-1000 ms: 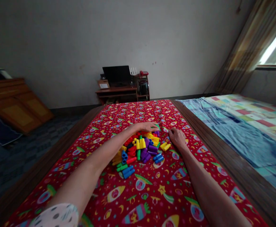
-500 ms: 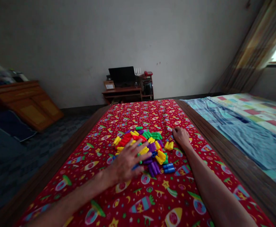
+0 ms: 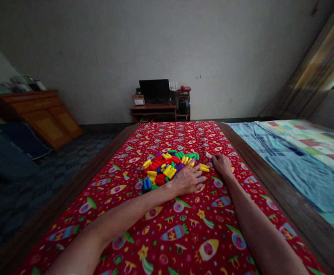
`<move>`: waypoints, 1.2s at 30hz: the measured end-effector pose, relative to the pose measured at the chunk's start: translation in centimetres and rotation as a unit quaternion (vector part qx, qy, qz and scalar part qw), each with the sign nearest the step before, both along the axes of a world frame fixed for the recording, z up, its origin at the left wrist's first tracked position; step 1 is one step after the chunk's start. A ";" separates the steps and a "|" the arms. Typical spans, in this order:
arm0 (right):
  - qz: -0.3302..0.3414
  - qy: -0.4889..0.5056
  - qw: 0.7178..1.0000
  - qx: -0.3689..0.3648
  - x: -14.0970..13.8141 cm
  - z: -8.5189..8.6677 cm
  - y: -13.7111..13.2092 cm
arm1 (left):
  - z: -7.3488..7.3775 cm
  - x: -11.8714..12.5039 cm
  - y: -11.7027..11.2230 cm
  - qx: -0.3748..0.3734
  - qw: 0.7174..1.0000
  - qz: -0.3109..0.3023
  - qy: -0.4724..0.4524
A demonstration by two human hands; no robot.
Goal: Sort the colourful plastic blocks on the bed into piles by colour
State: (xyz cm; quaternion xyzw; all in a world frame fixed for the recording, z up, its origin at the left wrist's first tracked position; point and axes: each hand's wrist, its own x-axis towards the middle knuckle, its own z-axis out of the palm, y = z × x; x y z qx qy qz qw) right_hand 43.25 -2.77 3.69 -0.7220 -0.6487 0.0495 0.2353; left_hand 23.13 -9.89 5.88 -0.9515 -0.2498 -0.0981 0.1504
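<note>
A heap of small plastic blocks (image 3: 164, 170) in red, yellow, green, blue and purple lies on a red cloth (image 3: 184, 236) printed with rockets. My left hand (image 3: 187, 179) rests flat and spread on the heap's near right side, fingers covering some blocks. My right hand (image 3: 222, 164) lies on the cloth just right of the heap, fingers curled loosely, its fingertips beside a yellow block (image 3: 203, 168). Whether it grips anything is hidden.
The cloth covers a long wooden table (image 3: 258, 168). A bed with a blue and patchwork cover (image 3: 299, 152) lies to the right. A wooden cabinet (image 3: 41, 114) stands at the left, a small desk with a dark screen (image 3: 158, 99) at the far wall.
My left hand has slid from the heap's near left side across to its right side, pushing the blocks into a tighter heap. My right hand has stayed in place.
</note>
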 end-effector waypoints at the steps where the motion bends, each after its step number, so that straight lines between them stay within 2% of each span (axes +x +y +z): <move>1: 0.000 0.000 1.000 0.001 0.0 0.0 0.0 | 0.1 -0.4 0.0 0.001 1.000 0.011 0.002; 4: 0.001 0.003 1.000 0.001 0.0 0.0 0.0 | 0.7 -2.0 -1.6 -0.002 1.000 0.019 0.002; 7: 0.002 0.002 1.000 -0.010 0.0 0.1 0.0 | 0.9 -5.1 -4.6 -0.008 0.999 0.045 -0.020; 10: 0.001 0.000 1.000 -0.019 0.0 0.3 0.0 | 0.2 -9.5 -6.9 0.006 0.985 0.164 -0.058; 11: 0.000 0.000 1.000 -0.020 0.0 0.3 -0.1 | -0.2 -10.9 -7.2 0.003 0.977 0.203 -0.069; 13: -0.001 0.000 1.000 -0.021 0.0 0.3 -0.1 | -0.9 -12.8 -7.0 -0.016 0.968 0.239 -0.077; 15: -0.002 0.001 1.000 -0.019 -0.1 0.3 -0.1 | -1.4 -13.4 -5.7 -0.038 0.967 0.241 -0.076; 17: -0.003 0.003 1.000 -0.016 -0.1 0.3 -0.1 | -1.6 -12.8 -3.9 -0.052 0.966 0.241 -0.078; 21: 0.000 0.008 1.000 -0.009 0.1 0.1 -0.1 | -0.9 -11.0 -1.5 -0.056 0.961 0.253 -0.092; 23: 0.002 0.017 1.000 -0.005 0.2 0.1 -0.2 | -0.4 -11.2 -1.8 -0.042 0.959 0.257 -0.112; 26: -0.010 0.063 0.998 0.030 0.0 0.3 -0.2 | -0.4 -13.9 -3.7 -0.007 0.937 0.302 -0.173; 29: -0.041 0.134 0.987 0.080 -1.4 1.0 -0.5 | -2.0 -17.8 -5.9 -0.009 0.896 0.370 -0.246; 31: -0.019 0.164 0.981 0.099 -3.0 1.2 -0.9 | -3.5 -19.6 -6.5 -0.053 0.862 0.409 -0.296; 33: 0.042 0.177 0.977 0.112 -4.9 1.0 -1.3 | -4.6 -19.8 -6.3 -0.094 0.845 0.413 -0.327; 36: 0.101 0.180 0.972 0.108 -7.6 -0.1 -2.0 | -5.0 -17.6 -4.4 -0.119 0.851 0.378 -0.345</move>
